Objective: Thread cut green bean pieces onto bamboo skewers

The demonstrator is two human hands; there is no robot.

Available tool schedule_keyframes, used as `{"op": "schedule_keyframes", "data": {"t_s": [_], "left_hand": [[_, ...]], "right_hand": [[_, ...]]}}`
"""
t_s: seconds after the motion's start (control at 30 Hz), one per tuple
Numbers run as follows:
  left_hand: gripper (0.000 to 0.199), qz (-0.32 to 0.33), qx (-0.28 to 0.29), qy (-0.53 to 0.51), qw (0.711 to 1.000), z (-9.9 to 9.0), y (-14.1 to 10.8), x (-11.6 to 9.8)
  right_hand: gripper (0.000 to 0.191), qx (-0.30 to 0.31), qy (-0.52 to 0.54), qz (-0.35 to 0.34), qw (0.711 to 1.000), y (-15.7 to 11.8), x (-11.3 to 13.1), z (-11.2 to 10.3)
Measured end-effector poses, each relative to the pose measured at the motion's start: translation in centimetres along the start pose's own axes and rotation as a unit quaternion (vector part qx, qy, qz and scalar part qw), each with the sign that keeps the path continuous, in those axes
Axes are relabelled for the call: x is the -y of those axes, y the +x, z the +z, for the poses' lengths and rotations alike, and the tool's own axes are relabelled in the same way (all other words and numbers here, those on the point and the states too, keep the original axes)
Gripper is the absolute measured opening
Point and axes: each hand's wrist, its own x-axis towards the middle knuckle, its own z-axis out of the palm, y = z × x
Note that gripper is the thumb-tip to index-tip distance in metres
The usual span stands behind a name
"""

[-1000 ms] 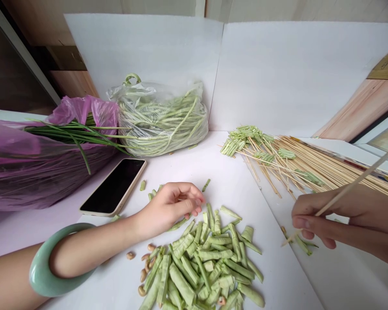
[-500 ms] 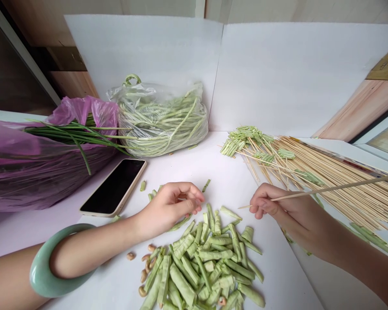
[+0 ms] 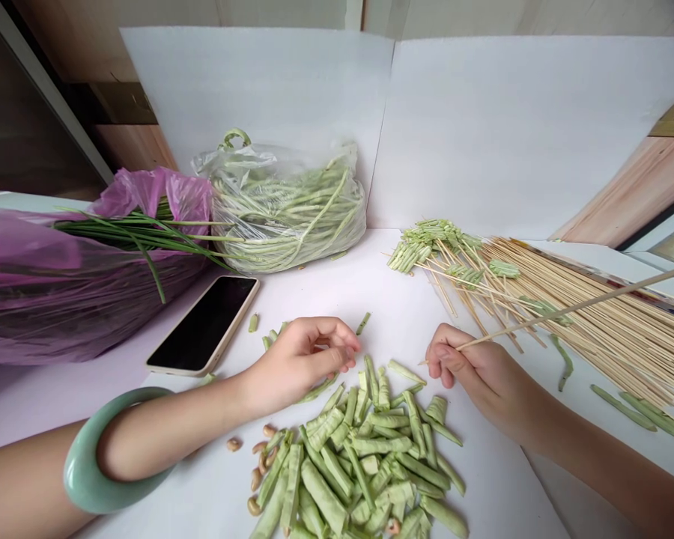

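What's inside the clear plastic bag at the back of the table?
Long green beans, coiled in a thick bundle, fill the clear plastic bag. Outer coils hide its core.

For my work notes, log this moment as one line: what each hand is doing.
left hand: curled just above cut beans, grip unclear | right hand: holding bamboo skewer

Readable text: none I can make out from here.
Phone (image 3: 202,326), left of centre: screen dark, no characters showing.
Printed strip (image 3: 595,273), right of frame, edging the bamboo skewers (image 3: 584,337): coloured marks, too small for me to read.
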Motion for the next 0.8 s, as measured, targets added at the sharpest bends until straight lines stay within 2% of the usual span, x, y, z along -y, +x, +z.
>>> {"op": "schedule_keyframes", "data": {"t_s": [0.17, 0.5, 0.67, 0.8], "left_hand": [[0.014, 0.018, -0.006, 0.074, 0.997, -0.03, -0.03, 0.05], [0.02, 0.027, 0.041, 0.186, 0.981, 0.15, -0.33, -0.28], [0.03, 0.061, 0.062, 0.27, 0.959, 0.09, -0.31, -0.56], [0.033, 0.095, 0.069, 0.314, 0.942, 0.05, -0.37, -0.49]], "right_hand": [[0.038, -0.005, 0.001, 0.001, 1.0, -0.01, 0.07, -0.1], [0.035, -0.049, 0.018, 0.013, 0.999, 0.1, -0.15, -0.01], [0.036, -0.093, 0.063, 0.023, 0.993, 0.47, -0.31, 0.01], [0.036, -0.095, 0.077, 0.02, 0.992, 0.5, -0.28, -0.19]]}}
